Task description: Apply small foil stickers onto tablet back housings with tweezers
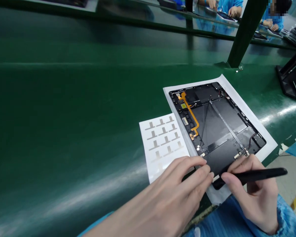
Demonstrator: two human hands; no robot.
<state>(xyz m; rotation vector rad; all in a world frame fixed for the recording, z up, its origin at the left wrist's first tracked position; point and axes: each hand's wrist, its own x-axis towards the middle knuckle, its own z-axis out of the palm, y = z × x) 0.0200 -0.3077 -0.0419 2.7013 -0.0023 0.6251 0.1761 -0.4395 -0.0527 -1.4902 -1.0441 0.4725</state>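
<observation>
An opened tablet [222, 115] lies on a white paper sheet [268, 144], its dark inside facing up, with an orange flex cable [193, 118] along the left side and a grey ribbon cable [224, 121] across the middle. My left hand [185, 184] rests with fingers stretched over the tablet's near left edge. Near the closest corner, my right hand [254, 187] grips a slim black pen-shaped tool [266, 173]; its working tip is hidden by the fingers. A small pale strip [215, 178] shows between the hands. Left of the tablet lies a white sheet of grey T-shaped stickers [162, 135].
A green table [76, 108] carries everything. A green post [246, 33] rises behind the tablet, and a black stand [293, 75] is at the right. Across a raised shelf, co-workers in blue [229, 8] handle devices. The table's front edge runs beneath my hands.
</observation>
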